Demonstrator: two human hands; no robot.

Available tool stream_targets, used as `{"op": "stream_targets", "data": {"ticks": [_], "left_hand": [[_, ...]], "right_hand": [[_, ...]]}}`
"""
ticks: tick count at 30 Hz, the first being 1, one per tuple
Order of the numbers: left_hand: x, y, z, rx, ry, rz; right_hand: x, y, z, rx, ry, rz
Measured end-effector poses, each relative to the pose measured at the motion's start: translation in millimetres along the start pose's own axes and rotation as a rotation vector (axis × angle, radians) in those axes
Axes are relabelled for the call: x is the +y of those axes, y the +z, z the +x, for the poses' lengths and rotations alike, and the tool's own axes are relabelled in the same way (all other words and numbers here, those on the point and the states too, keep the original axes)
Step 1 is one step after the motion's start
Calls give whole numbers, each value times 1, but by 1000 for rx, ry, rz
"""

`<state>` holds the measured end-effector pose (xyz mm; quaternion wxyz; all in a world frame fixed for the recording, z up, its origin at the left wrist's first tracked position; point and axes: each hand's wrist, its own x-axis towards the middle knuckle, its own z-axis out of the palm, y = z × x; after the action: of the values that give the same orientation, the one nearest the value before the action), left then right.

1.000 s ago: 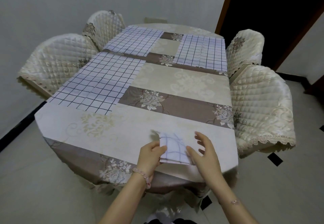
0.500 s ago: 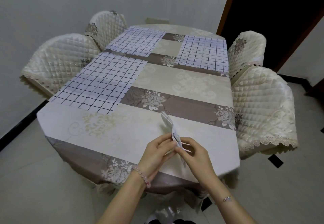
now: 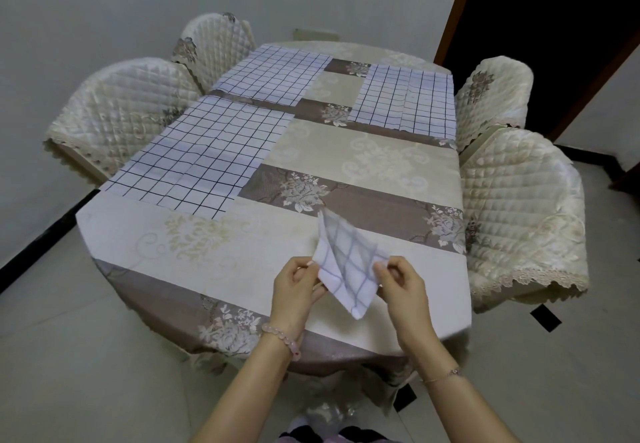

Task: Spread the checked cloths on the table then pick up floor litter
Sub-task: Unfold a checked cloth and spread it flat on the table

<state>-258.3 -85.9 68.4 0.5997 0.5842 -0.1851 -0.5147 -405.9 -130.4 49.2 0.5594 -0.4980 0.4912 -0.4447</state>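
Observation:
A small folded white cloth with dark checks [image 3: 348, 267] hangs above the near right part of the table [image 3: 221, 252]. My left hand [image 3: 294, 292] pinches its left edge and my right hand [image 3: 403, 288] pinches its right edge; the cloth is partly opened and blurred. Three checked cloths lie spread flat on the table: one at the near left [image 3: 204, 160], one at the far left [image 3: 277, 73], one at the far right [image 3: 405, 101].
Two quilted cream chairs stand along the table's left side [image 3: 121, 110] and two along its right [image 3: 519, 214]. A dark doorway [image 3: 554, 26] is at the back right. A pale crumpled object [image 3: 327, 415] lies on the tiled floor by my feet.
The folded cloth lay flat between my hands, then stood edge-on as I lifted it; now my hands have drawn apart and it is opening out above the table.

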Motion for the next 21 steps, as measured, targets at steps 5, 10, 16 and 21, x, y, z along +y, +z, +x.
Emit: {"op": "stream_targets", "data": {"ticks": [5, 10, 16, 21], "left_hand": [[-17, -34, -4, 39, -100, -99], [-48, -61, -5, 84, -264, 194], [-29, -43, 24, -56, 41, 641], [-19, 2, 58, -363, -5, 744]], "right_hand": [[12, -27, 14, 86, 133, 124], [27, -51, 23, 87, 252, 9], [19, -75, 36, -26, 386, 97], [7, -89, 45, -69, 371, 291]]}}
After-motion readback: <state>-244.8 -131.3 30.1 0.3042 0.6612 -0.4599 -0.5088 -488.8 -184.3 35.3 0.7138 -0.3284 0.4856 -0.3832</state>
